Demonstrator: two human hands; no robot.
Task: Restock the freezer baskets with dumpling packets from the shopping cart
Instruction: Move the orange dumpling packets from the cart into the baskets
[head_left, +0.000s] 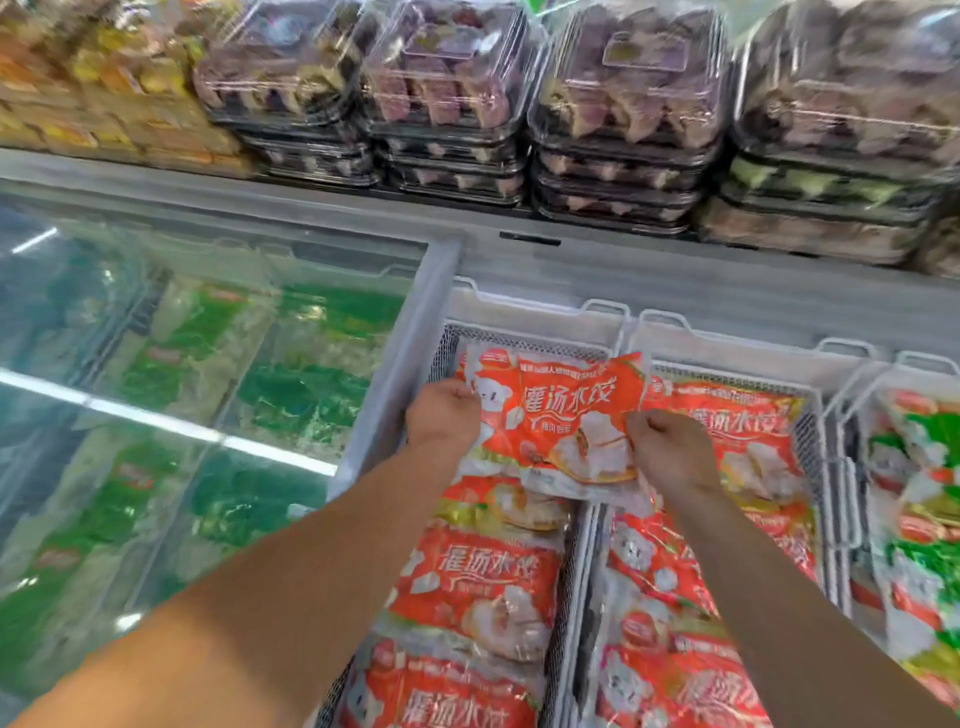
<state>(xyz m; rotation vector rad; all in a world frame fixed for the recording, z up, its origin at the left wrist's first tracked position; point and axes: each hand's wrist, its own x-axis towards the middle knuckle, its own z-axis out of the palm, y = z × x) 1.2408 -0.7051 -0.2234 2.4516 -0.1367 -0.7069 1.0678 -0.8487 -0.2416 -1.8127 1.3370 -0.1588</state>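
Over the near baskets, an orange dumpling packet is pinched at its edges by the left hand and right hand; it should be lowered flat, squarely aligned, toward the far basket wall.

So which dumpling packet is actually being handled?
In the open freezer, find the leftmost white basket. The red dumpling packet sits over its far end. Unlike the flat-lying packets around it, the left hand and right hand grip it.
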